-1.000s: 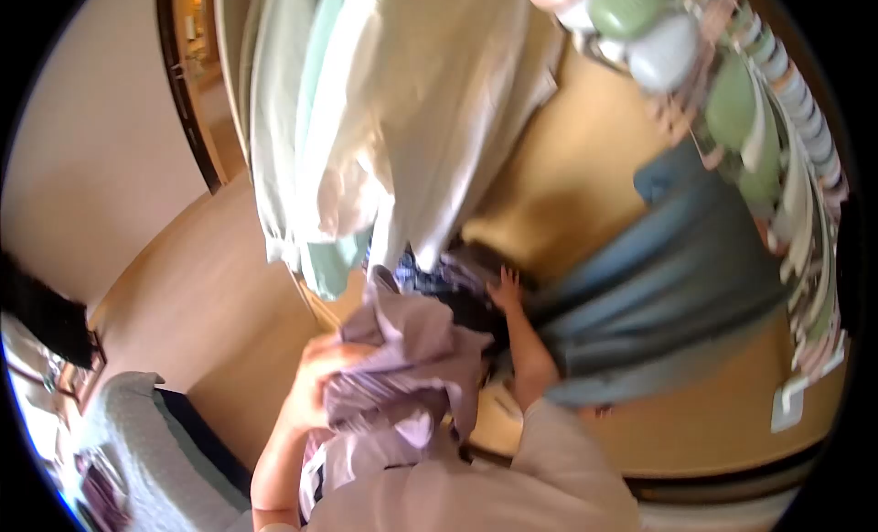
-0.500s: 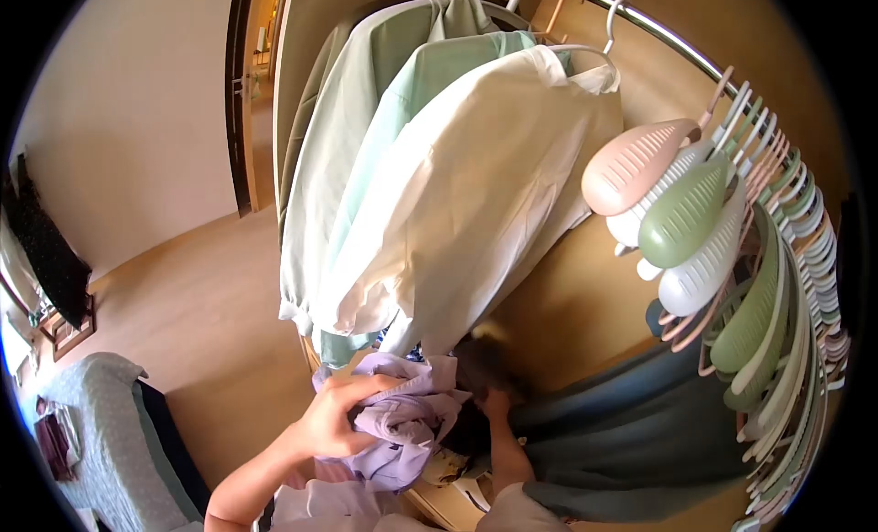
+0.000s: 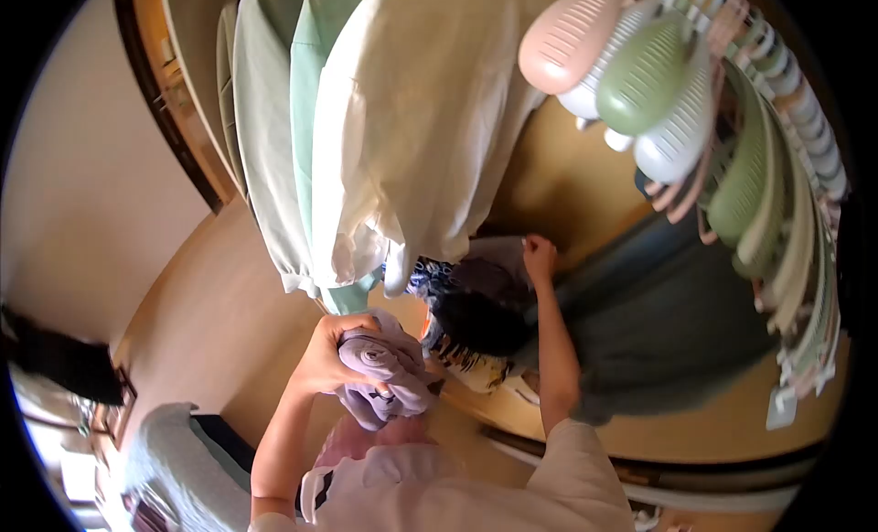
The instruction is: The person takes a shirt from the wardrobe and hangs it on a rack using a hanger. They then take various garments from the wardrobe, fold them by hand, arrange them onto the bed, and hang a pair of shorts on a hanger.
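Observation:
My left hand [image 3: 325,356] is closed round a bunched lavender garment [image 3: 389,372], held in front of my body. Its folds are rolled together, and a small dark mark shows on the cloth. Farther in, at the bottom of the wardrobe, my right hand [image 3: 540,257] pinches the edge of a greyish-purple cloth [image 3: 501,250]. Below that cloth lie a black bundle [image 3: 480,322] and a yellow-and-black patterned cloth [image 3: 471,363]. A blue-and-white patterned cloth [image 3: 428,276] sits to the left of the black bundle, partly hidden under the hanging clothes.
A cream shirt [image 3: 421,120], a mint shirt [image 3: 311,65] and a pale grey-green garment [image 3: 265,139] hang above. Pink, green and white hangers [image 3: 640,84] crowd the right side. Dark grey fabric [image 3: 668,322] spreads below them. A grey-covered piece of furniture [image 3: 178,468] stands at lower left.
My view has tilted down. The lavender garment is more compactly bunched in my left hand. My right hand, earlier low among the dark clothes, now reaches farther in at the greyish-purple cloth's edge.

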The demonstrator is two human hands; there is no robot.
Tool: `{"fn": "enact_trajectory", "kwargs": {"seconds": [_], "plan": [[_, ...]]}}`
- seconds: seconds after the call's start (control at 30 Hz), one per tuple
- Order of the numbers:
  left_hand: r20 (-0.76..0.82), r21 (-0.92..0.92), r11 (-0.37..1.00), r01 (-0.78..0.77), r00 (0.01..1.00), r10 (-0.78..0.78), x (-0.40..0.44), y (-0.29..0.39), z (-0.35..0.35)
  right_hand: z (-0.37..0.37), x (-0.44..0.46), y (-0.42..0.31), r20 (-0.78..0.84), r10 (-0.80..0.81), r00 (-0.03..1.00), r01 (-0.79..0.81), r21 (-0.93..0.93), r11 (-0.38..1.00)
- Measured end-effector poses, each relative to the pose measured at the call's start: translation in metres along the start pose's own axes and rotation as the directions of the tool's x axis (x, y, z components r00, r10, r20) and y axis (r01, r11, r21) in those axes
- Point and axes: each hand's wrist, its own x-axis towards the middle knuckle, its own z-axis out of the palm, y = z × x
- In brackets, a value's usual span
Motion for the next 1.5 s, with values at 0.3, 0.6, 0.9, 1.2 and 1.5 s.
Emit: {"fn": "enact_trajectory", "kwargs": {"seconds": [0.3, 0.6, 0.9, 1.2, 1.5], "plan": [[-0.005, -0.136, 0.990, -0.033, 0.999, 0.033, -0.043, 0.037, -0.003, -0.194, -0.130, -0.269, -0.632, -0.184, 0.753, 0.408, 0.229, 0.884], [0.295, 0.281, 0.838, -0.468, 0.873, 0.389, -0.084, 0.064, 0.042, -0.271, -0.229, -0.397, -0.308, -0.634, 0.709, 0.675, 0.037, 0.737], [0.394, -0.315, 0.949, 0.004, 0.910, 0.127, -0.109, 0.036, 0.010, -0.322, -0.172, -0.408, 0.249, -0.580, 0.776, 0.449, 0.428, 0.784], [0.523, -0.396, 0.903, 0.167, 0.849, 0.072, -0.086, 0.007, -0.063, -0.302, 0.024, -0.437, -0.459, -0.353, 0.815, -0.025, -0.637, 0.770], [0.677, -0.396, 0.876, 0.276, 0.732, 0.075, -0.033, -0.004, -0.135, -0.313, 0.043, -0.464, -0.582, -0.058, 0.811, -0.417, -0.645, 0.640]]}}
